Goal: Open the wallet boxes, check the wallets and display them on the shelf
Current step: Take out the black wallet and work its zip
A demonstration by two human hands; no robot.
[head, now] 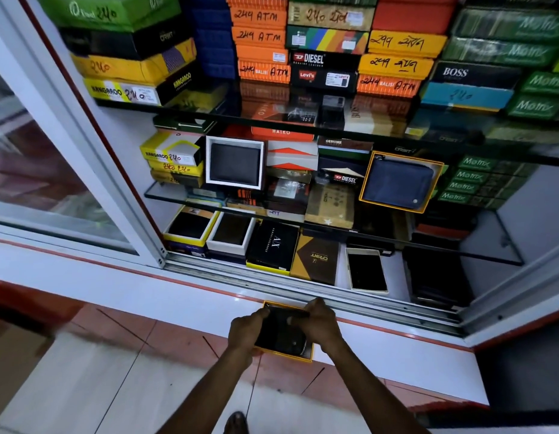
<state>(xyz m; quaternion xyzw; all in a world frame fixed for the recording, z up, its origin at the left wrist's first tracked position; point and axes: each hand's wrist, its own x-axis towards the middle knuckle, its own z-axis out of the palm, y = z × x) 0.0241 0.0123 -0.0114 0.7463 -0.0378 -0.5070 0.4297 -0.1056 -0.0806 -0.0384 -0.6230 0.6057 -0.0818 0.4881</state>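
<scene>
An open yellow-rimmed wallet box with a black wallet inside is held low in front of the cabinet sill. My left hand grips the box's left side from beneath. My right hand rests on top, fingers on the wallet's upper edge. On the middle glass shelf stand an open white box with a black wallet and an open yellow box with a blue wallet.
The glass cabinet's sliding door is pushed left. Stacked closed wallet boxes fill the top shelf. The bottom shelf holds several open and closed boxes. A white sill and metal track run in front.
</scene>
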